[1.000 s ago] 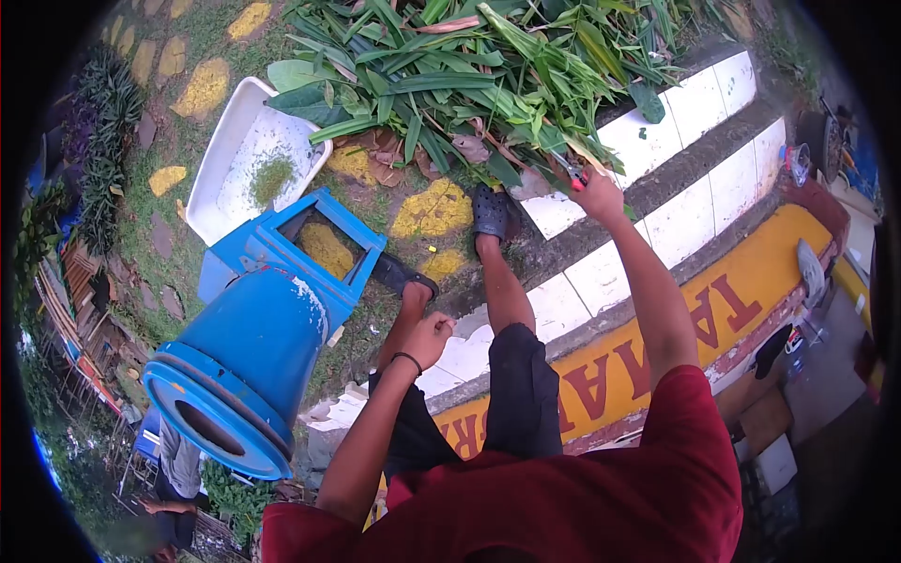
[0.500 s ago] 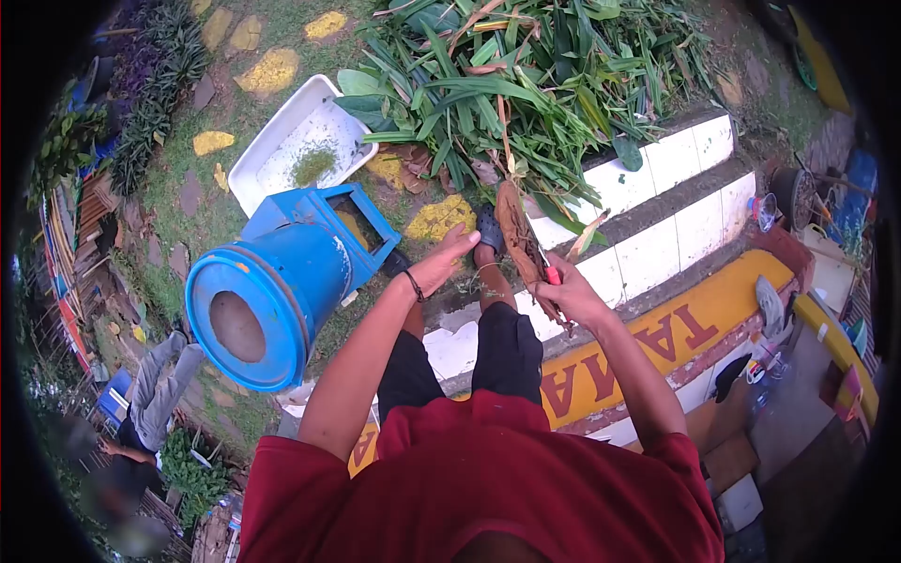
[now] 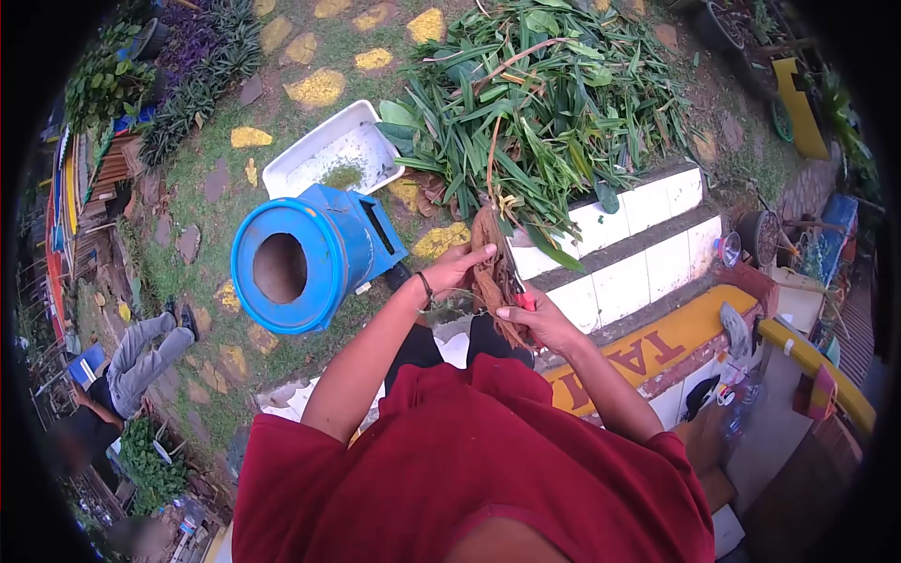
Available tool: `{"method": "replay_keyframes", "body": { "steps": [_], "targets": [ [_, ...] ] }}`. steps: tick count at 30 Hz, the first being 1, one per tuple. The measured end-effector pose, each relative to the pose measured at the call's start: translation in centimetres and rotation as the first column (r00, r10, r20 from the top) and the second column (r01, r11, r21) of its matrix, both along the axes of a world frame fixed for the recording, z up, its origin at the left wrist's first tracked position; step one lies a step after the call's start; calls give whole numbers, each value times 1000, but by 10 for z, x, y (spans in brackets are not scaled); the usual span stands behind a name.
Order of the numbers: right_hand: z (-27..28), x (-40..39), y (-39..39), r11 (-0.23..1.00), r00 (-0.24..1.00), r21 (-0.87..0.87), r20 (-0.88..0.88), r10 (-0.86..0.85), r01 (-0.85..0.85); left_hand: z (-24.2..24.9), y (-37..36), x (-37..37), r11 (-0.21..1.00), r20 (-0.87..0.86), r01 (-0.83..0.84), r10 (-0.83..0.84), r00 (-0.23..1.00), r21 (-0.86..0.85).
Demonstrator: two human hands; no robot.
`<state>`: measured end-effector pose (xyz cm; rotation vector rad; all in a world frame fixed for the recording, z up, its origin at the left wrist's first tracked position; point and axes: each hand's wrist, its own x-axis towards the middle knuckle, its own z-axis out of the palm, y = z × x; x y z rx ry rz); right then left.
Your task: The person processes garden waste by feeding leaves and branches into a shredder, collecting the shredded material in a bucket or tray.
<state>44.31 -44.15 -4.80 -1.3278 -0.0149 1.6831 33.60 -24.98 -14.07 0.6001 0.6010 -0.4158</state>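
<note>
Dry brown leaf bundle (image 3: 486,266) held between both hands, its upper part pinched by the left hand (image 3: 452,268), thumb laid over it. Lower end steadied under the thumb of the right hand (image 3: 542,322), in whose closed fingers a red-handled tool (image 3: 528,299) is also gripped, metal part pointed away along the bundle. Whether the blades are parted cannot be told. No severed piece is seen at the fingers; the bundle appears uncut, though folds may hide a nick. Beyond the fingertips, a large heap of green leaves (image 3: 563,122) is spread; by appearance, much loose material is left there. Farther out, left of the left fingers, only a small patch of green bits (image 3: 343,176) is seen in the white tray (image 3: 293,175). Nearer, on that same side, a blue bin (image 3: 324,236) is noted, its round opening facing upward.
</note>
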Motion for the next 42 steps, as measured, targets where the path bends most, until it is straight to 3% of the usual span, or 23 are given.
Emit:
{"method": "replay_keyframes", "body": {
  "steps": [1,2,4,5,6,8,11,17,18,19,22,23,24,26,27,28,30,34,36,38,39,41,42],
  "targets": [
    [12,-1,-2,998,999,-35,-2,46,-46,-2,5,-9,985,-23,86,-83,996,148],
    [20,-3,-4,994,996,-65,-7,88,-89,-3,12,-23,984,-19,86,-84,996,158],
    [21,-7,-15,995,995,-21,-3,102,-102,10,30,-51,786,-67,289,-303,951,546],
    [19,-7,-20,995,993,-34,-82,90,-93,14,39,-65,699,-72,288,-321,944,655],
    [13,-5,-23,995,985,-45,-156,79,-87,21,49,-77,690,-72,287,-324,943,664],
    [-18,-5,-25,982,978,-43,-113,177,-183,33,64,-101,623,-85,296,-346,935,724],
    [-53,-9,-8,866,866,-24,-46,497,-499,85,78,-123,588,-152,401,-427,891,702],
    [-83,-39,67,782,776,92,-100,623,-616,132,94,-176,518,-179,416,-446,877,748],
    [-89,-46,78,752,748,144,-93,657,-643,146,95,-181,431,-237,469,-490,839,771],
    [-53,-51,96,742,739,125,-79,669,-659,157,94,-187,343,-296,517,-525,798,784],
    [-11,-64,123,739,741,113,-29,671,-664,164,98,-217,334,-283,475,-486,827,814],
    [8,-71,127,754,755,37,4,656,-655,171,100,-226,255,-303,463,-485,821,849],
    [11,-76,129,747,748,37,13,664,-664,176,103,-234,255,-300,455,-474,828,853],
    [18,-83,130,665,654,-38,153,741,-746,187,110,-252,177,-346,470,-469,813,865],
    [29,-88,127,761,760,24,77,646,-649,194,115,-260,177,-341,459,-455,823,871],
    [32,-93,125,752,750,23,88,655,-659,200,119,-270,195,-342,448,-412,845,873],
    [36,-99,116,931,928,-3,81,364,-365,210,123,-289,225,-331,428,-366,870,875],
    [46,-85,93,995,981,-28,168,94,-91,233,142,-325,107,-402,475,-392,827,873],
    [52,-79,78,997,982,-66,179,55,-44,231,164,-348,354,-207,237,-122,971,905],
    [41,-82,60,994,968,-81,232,95,-78,245,186,-355,486,-17,-100,230,973,868],
    [32,-87,51,988,954,-141,279,107,-69,245,197,-355,479,-10,-108,238,971,871],
    [19,-105,37,969,931,-239,335,145,-65,242,211,-352,264,285,-421,429,857,868],
    [14,-115,31,958,924,-279,342,171,-74,234,218,-349,259,288,-427,439,851,866]
  ]
}}
